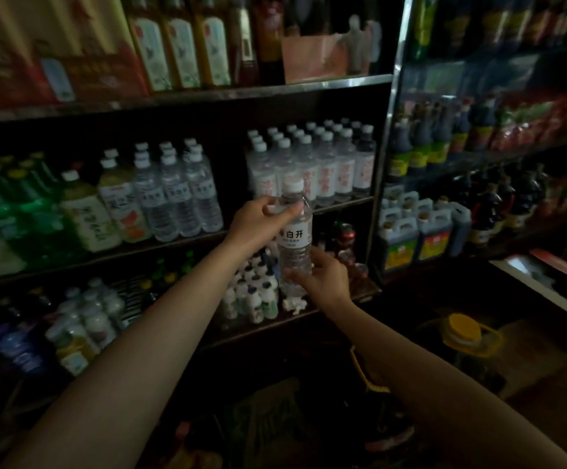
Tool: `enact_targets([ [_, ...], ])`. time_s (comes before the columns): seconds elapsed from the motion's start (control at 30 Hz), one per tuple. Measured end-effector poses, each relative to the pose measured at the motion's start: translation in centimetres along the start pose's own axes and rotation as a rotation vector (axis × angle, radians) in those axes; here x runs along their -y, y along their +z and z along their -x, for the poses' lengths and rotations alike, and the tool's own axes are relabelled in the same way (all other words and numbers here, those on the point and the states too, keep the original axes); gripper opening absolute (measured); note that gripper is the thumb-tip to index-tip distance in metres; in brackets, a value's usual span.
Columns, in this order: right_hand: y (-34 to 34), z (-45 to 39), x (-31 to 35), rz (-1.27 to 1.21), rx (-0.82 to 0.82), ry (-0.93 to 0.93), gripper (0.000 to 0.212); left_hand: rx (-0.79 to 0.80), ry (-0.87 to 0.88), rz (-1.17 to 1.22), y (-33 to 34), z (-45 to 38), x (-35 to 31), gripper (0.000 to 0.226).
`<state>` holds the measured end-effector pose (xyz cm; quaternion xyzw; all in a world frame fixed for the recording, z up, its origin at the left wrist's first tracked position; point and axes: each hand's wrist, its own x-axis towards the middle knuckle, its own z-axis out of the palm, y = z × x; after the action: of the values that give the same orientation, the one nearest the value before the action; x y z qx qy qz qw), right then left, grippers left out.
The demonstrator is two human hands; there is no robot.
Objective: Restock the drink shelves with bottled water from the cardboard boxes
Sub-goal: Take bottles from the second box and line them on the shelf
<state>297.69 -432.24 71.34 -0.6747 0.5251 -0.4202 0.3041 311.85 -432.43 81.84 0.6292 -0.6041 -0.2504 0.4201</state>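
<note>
A clear water bottle (294,231) held upright in front of the drink shelves (343,203), gripped near its shoulder by the left hand (258,220), clasped around its lower part by the right hand (324,277), white-capped water bottles (312,164) ranked behind.

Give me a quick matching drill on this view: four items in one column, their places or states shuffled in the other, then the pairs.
Items:
1. water bottle
2. left hand
3. right hand
4. yellow-capped jug

Places or states:
A. low at right, beyond the right forearm
B. grips the bottle's lower body
C. held upright in front of the shelves
D. grips the bottle's shoulder, under the cap

Pairs: 1-C, 2-D, 3-B, 4-A
</note>
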Motion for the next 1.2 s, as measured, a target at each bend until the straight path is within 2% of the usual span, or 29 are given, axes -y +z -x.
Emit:
enact_targets([
  [0.17, 3.1, -7.7, 0.4, -0.027, 0.123, -0.058, 0.054, -0.039, 0.026, -0.081, -3.2, -7.6, 1.5, 0.046],
  [0.27, 4.8, -11.8, 0.3, -0.047, 0.164, -0.096, 0.047, 0.013, 0.016, -0.122, -5.2, -11.9, 1.8, 0.059],
  [0.4, 7.7, -17.6, -0.3, -0.027, 0.221, -0.09, 0.04, 0.122, -0.003, -0.232, -7.7, -16.8, 1.9, 0.053],
  [0.5, 9.9, -20.8, -0.4, -0.032, 0.259, -0.086, 0.048, 0.158, -0.001, -0.299, -9.5, -19.1, 2.0, 0.043],
  [0.67, 13.2, -24.6, 0.2, -0.012, 0.364, -0.101, 0.051, 0.127, -0.001, -0.613, -11.9, -23.2, 3.4, 0.038],
  [0.87, 17.3, -28.2, 0.6, 0.032, 0.378, -0.029, 0.052, 0.097, 0.044, -0.899, -12.6, -27.0, 5.2, 0.039],
  [1.07, 20.5, -31.9, 1.4, 0.043, 0.415, 0.081, 0.056, 0.091, 0.035, -0.889, -13.3, -31.9, 6.7, 0.043],
  [1.2, 22.2, -33.6, 1.3, 0.143, 0.352, 0.038, 0.048, 0.101, 0.007, -0.823, -14.0, -34.9, 8.3, 0.047],
])
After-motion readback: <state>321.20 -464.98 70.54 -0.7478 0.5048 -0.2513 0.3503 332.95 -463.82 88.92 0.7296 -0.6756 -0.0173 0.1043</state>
